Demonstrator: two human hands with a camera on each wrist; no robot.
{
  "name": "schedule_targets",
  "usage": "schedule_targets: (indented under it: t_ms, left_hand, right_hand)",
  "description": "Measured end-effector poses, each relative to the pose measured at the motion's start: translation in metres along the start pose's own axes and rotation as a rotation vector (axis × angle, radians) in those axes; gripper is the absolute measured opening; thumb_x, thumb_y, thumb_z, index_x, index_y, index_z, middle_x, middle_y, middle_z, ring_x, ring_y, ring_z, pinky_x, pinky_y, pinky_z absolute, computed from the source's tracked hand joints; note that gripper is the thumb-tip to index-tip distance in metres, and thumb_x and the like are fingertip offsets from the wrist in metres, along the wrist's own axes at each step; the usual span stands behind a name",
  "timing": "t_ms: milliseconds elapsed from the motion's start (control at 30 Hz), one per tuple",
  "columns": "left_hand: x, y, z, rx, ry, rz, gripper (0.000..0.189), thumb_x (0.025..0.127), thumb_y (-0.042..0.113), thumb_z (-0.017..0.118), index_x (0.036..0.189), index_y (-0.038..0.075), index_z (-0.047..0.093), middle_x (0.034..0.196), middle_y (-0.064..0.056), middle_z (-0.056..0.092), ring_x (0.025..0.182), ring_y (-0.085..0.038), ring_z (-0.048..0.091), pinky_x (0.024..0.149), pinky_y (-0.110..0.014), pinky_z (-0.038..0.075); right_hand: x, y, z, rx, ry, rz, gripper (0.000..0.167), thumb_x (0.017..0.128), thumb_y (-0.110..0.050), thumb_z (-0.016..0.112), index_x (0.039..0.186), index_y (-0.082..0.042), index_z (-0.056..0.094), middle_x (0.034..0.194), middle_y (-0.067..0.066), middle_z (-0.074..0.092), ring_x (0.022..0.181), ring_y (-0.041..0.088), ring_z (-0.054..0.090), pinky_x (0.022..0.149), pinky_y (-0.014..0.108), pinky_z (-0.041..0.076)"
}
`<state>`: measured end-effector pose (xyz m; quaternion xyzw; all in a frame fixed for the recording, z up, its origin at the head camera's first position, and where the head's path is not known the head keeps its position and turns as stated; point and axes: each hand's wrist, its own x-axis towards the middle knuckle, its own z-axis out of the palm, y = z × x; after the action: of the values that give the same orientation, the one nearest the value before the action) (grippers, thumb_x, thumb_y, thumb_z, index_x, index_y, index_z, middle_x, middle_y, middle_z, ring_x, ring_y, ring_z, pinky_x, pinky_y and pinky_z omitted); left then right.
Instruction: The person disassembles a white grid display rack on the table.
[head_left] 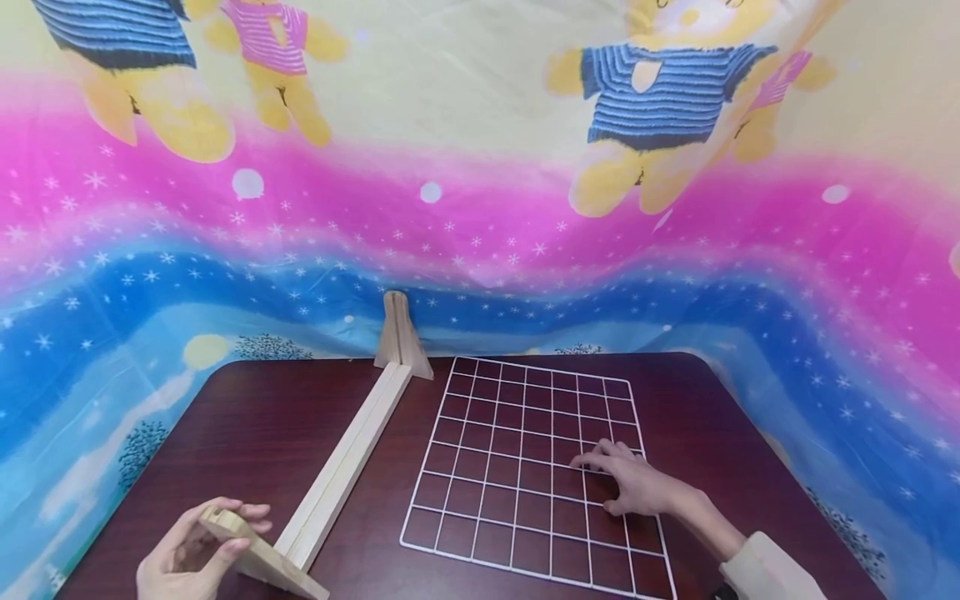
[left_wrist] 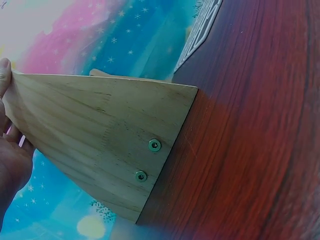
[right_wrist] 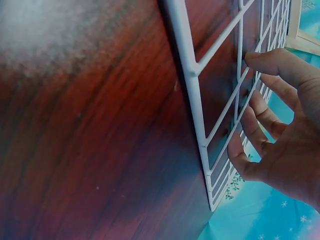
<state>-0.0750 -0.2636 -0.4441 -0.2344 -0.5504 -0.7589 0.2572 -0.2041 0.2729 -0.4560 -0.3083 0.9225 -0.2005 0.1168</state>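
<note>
A pale wooden stand point(head_left: 345, 462) lies along the left of the table: two slats side by side join a tapered upright at each end. My left hand point(head_left: 191, 546) holds the narrow top of the near upright point(left_wrist: 110, 130), thumb on one side and fingers on the other. Two hex-socket bolts point(left_wrist: 154, 145) show on that upright's outer face. To the right, a white wire grid panel point(head_left: 525, 467) lies flat on the table. Over its right part is my right hand point(head_left: 633, 479), fingers spread and bent, with fingertips point(right_wrist: 251, 59) at the wires.
The dark red wood-grain table point(head_left: 247, 433) has rounded far corners. Behind it and around its sides hangs a printed cloth point(head_left: 480, 217) with bears and snowflakes. The stand's far upright point(head_left: 403, 337) is near the table's back edge, close to the grid's far left corner.
</note>
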Motion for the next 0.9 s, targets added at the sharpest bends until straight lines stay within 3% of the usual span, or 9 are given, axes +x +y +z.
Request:
schedule_targets:
  t_ms: [233,333,400,500,567,733,900]
  left_hand:
    - [0.001,-0.003,0.000,-0.031,-0.032,0.037,0.034,0.080,-0.035,0.046,0.114,-0.032,0.040,0.099,-0.035,0.064,0.084,-0.035,0.070,0.074,-0.034,0.057]
    - [0.003,-0.006,-0.004,-0.058,-0.101,0.055,0.036,0.081,-0.034,0.045,0.115,-0.032,0.038,0.101,-0.037,0.063,0.088,-0.036,0.069,0.077,-0.034,0.057]
    - [0.005,-0.008,-0.008,-0.093,-0.183,0.076,0.039,0.081,-0.034,0.045,0.119,-0.032,0.034,0.105,-0.038,0.060,0.093,-0.037,0.068,0.080,-0.034,0.056]
    - [0.009,-0.007,-0.012,-0.098,-0.283,0.060,0.046,0.082,-0.034,0.044,0.125,-0.031,0.030,0.111,-0.039,0.058,0.102,-0.037,0.065,0.085,-0.033,0.054]
    - [0.011,-0.007,-0.014,-0.082,-0.317,0.051,0.047,0.082,-0.033,0.045,0.126,-0.031,0.030,0.113,-0.038,0.058,0.104,-0.036,0.064,0.086,-0.032,0.053]
    - [0.006,-0.003,-0.012,-0.006,-0.246,-0.002,0.038,0.082,-0.032,0.047,0.119,-0.029,0.039,0.104,-0.034,0.063,0.094,-0.033,0.068,0.080,-0.031,0.055]
    - [0.005,-0.003,-0.011,0.004,-0.210,-0.009,0.034,0.081,-0.033,0.046,0.115,-0.029,0.041,0.100,-0.033,0.064,0.091,-0.032,0.069,0.078,-0.030,0.056]
  right_hand:
    - [0.002,0.004,-0.001,0.024,-0.019,0.000,0.069,0.069,-0.002,0.079,0.132,-0.018,0.055,0.110,0.000,0.046,0.092,0.018,0.038,0.071,0.033,0.038]
    - [0.003,0.004,-0.003,0.041,-0.036,0.005,0.069,0.070,-0.002,0.078,0.132,-0.018,0.055,0.111,0.000,0.046,0.093,0.019,0.039,0.072,0.034,0.039]
    - [0.004,0.004,-0.004,0.049,-0.042,0.000,0.069,0.070,-0.001,0.078,0.132,-0.018,0.055,0.112,0.000,0.046,0.094,0.020,0.039,0.073,0.035,0.039]
    - [0.005,0.005,-0.006,0.056,-0.043,-0.013,0.069,0.070,0.000,0.079,0.132,-0.018,0.055,0.112,0.000,0.046,0.094,0.020,0.039,0.074,0.035,0.039]
    - [0.006,0.006,-0.006,0.058,-0.045,-0.015,0.069,0.070,-0.001,0.079,0.132,-0.019,0.055,0.112,0.000,0.045,0.094,0.020,0.038,0.074,0.035,0.039]
    - [0.006,0.008,-0.006,0.058,-0.049,-0.015,0.068,0.070,-0.002,0.079,0.132,-0.020,0.056,0.111,0.000,0.045,0.093,0.019,0.038,0.073,0.034,0.038]
    - [0.007,0.008,-0.006,0.054,-0.056,-0.013,0.068,0.071,-0.003,0.079,0.132,-0.020,0.056,0.112,-0.001,0.046,0.094,0.019,0.039,0.075,0.034,0.039]
